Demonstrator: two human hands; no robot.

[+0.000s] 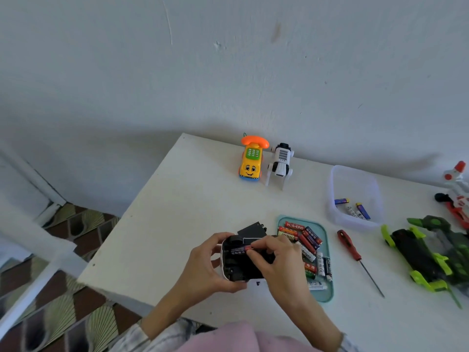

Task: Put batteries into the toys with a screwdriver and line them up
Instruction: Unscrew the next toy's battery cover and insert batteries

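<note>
A person's left hand (203, 265) grips an upturned toy (237, 262) at the table's (177, 199) near edge, while the right hand's (276, 260) fingertips pinch a battery (239, 249) into its open compartment; a screwdriver (355, 257) lies right of the fingers, beyond the battery tray (327, 290).

Five toys show: a yellow phone car (250, 165), a white robot dog (280, 163), a black-and-white toy (241, 262) held in the hands, a green car (421, 252) and a red-and-white toy (456, 191) (cut off at the edge). One screwdriver (355, 255). One teal tray (327, 295) of batteries, too heaped to count. One clear tub (335, 189) with about four batteries (355, 208). One battery (241, 249) in the fingers.
</note>
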